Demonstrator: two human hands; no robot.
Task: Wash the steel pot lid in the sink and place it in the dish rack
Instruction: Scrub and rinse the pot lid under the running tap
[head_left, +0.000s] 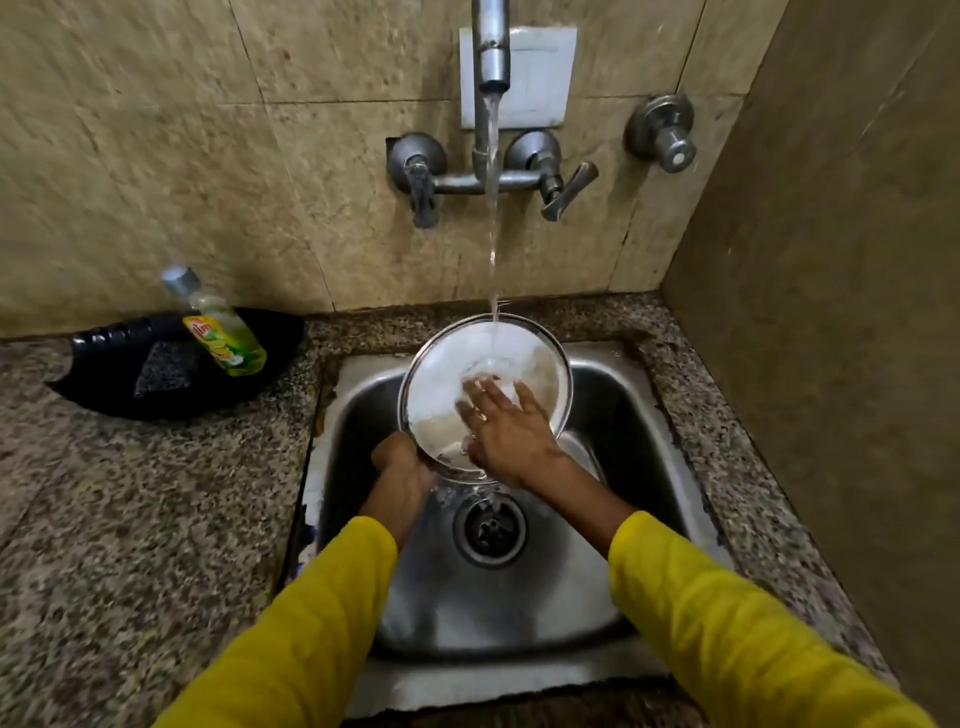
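Rinsing stage. The steel pot lid (485, 387) is held over the sink (623, 415), tilted with its far edge raised and its broad face turned up toward the tap (492, 47), so that the water stream (492, 218) strikes the upper part and sheets down to drip off the low edge above the drain (490, 529). The left hand (402, 462) is closed around the lid's lower-left rim, acting as the support and setting the tilt. The right hand (506, 431) lies flat on the wet face, fingers (480, 392) spread, apparently rubbing residue loose under the flow. The dish soap bottle (221, 327) and scrub pad (166, 366) rest in a black tray (270, 332) on the tabletop (130, 519) to the left, well apart from the sink. No dish rack is in view; placement is not yet begun.
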